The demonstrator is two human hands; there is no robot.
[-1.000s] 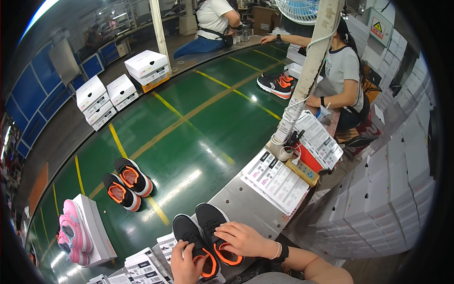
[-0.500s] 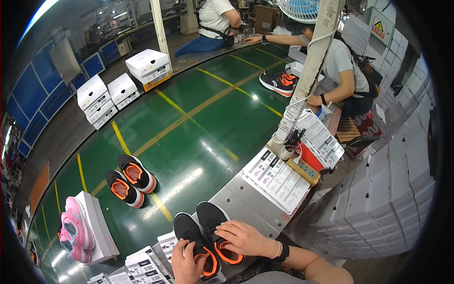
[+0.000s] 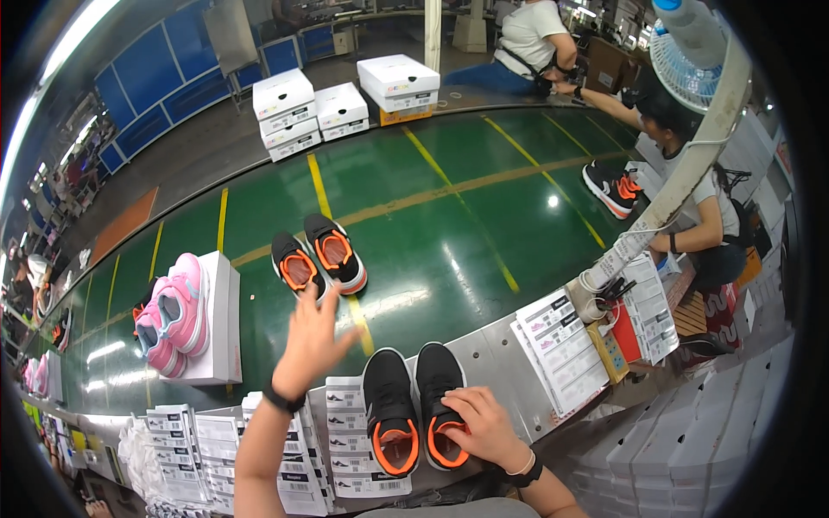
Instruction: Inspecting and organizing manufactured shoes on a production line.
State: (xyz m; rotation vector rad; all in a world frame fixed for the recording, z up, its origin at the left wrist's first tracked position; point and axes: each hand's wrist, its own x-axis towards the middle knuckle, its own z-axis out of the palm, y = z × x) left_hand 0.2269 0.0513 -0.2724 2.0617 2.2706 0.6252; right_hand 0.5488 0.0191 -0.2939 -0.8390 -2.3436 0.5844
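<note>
Two black sneakers with orange linings stand side by side at the near metal edge: a left one (image 3: 389,393) and a right one (image 3: 439,380). My right hand (image 3: 485,425) grips the right sneaker at its collar, thumb at the opening and fingers bent over the tongue. My left hand (image 3: 309,341) is stretched forward over the green belt, fingers spread, nothing in it. Just beyond its fingertips sits another pair of black sneakers (image 3: 335,253) with orange linings and pale soles. From this view I cannot tell whether the fingertips touch them.
Pink sneakers (image 3: 184,302) lie on a white shoebox (image 3: 226,324) at left. Label sheets (image 3: 289,449) line the near edge, with more printed sheets (image 3: 561,350) at right beside a post (image 3: 665,203). White shoeboxes (image 3: 341,110) stand across the belt (image 3: 414,259). Co-workers (image 3: 535,43) are at the far right.
My left hand has let go of the near left sneaker and reached forward toward the farther pair. My right hand stays on the right sneaker. The view has swung left.
</note>
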